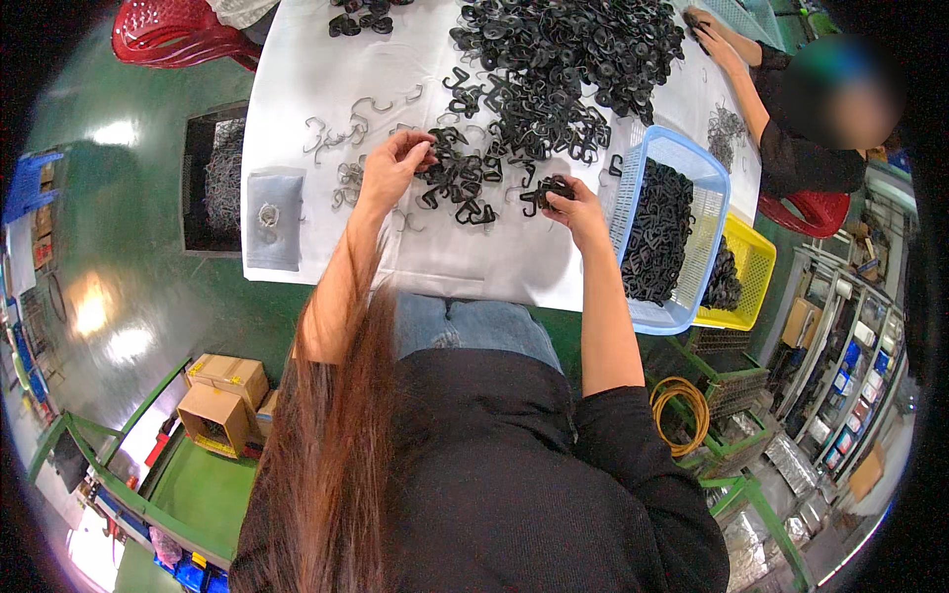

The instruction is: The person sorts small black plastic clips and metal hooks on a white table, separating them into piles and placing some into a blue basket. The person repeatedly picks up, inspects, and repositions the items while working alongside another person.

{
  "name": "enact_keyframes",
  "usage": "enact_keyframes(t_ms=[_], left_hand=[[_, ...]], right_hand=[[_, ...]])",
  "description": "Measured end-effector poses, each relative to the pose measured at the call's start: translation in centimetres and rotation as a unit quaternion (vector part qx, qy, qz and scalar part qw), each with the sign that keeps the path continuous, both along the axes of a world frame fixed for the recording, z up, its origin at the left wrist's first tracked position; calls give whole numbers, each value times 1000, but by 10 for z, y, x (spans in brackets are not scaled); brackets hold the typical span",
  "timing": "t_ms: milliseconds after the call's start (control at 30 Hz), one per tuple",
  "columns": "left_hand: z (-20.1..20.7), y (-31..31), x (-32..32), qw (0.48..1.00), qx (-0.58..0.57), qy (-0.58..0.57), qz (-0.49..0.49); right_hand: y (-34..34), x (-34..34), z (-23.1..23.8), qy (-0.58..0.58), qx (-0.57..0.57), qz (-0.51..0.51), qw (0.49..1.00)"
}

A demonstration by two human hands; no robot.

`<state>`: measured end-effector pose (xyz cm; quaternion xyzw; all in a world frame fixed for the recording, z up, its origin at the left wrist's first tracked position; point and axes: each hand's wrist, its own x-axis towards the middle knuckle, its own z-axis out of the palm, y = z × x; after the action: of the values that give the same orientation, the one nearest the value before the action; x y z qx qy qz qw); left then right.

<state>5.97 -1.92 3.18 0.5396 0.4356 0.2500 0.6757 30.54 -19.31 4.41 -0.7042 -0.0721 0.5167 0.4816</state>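
Black hook-shaped plastic parts [460, 170] lie in a loose heap on the white-covered table [465, 267] in front of me. At the left edge of this heap is my left hand [393, 170], thumb and fingertips pinched together; whatever is between them is too small to make out. My right hand [581, 212] is closed around several black hooks [546, 192], just right of the heap. Thin curved scraps [346, 128] are scattered on the cloth left of my left hand.
A light blue basket [625, 212] of black hooks stands at the right, beside a yellow basket [757, 272]. A large pile of black parts [573, 49] covers the far table. A grey tray [274, 237] lies at the left. Across the right corner, a co-worker's hands [722, 44] reach in.
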Motion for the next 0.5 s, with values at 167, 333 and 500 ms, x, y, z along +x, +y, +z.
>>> enact_keyframes(t_ms=[167,333,500], left_hand=[[-14,-14,17,876,343,338,-25],[-30,-50,48,862,327,356,-155],[-16,-51,68,994,75,76,-21]], right_hand=[[-13,10,2,-41,-67,-5,997],[-25,6,-7,2,15,-19,1000],[-13,-24,-22,-210,-6,96,973]])
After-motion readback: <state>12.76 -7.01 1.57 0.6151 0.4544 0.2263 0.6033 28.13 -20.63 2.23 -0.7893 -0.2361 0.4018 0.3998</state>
